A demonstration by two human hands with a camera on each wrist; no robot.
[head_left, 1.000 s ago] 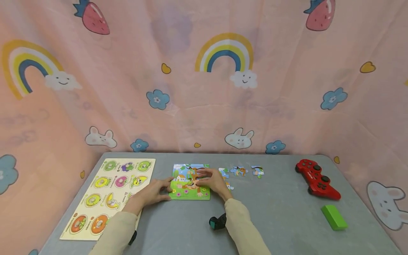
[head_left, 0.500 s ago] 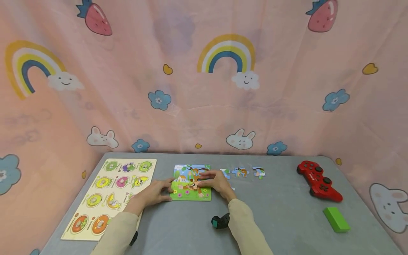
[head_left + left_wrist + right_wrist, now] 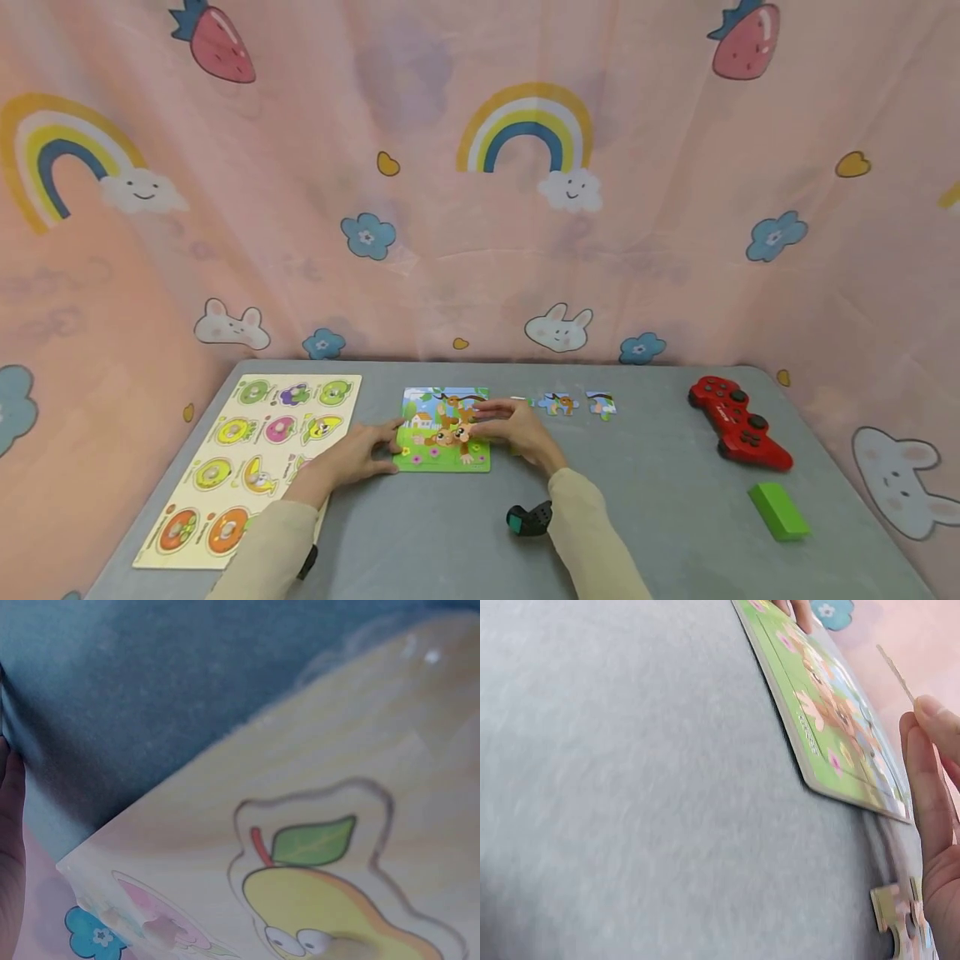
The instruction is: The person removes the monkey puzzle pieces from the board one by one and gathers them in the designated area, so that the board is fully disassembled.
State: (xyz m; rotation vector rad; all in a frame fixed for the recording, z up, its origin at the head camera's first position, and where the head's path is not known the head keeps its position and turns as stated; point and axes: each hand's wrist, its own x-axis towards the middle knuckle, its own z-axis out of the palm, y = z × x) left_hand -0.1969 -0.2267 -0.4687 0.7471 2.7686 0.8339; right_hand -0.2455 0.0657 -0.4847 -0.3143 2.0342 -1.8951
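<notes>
The jigsaw puzzle board, green at the front with a monkey picture, lies flat on the table in the head view. My left hand rests by its left edge, fingertips touching the board. At the board's right side my right hand pinches a jigsaw piece with a monkey face. In the right wrist view this piece shows edge-on as a thin strip between thumb and fingers, raised over the board. The left wrist view catches only a sliver of the left hand.
Loose jigsaw pieces lie behind and right of the right hand, which partly hides some. A cream fruit peg board lies under the left forearm. A red game controller and green block sit at the right.
My right hand has shifted a little to the right over the board, and the monkey-face piece in its fingers now shows. My left hand stays at the board's left edge.
</notes>
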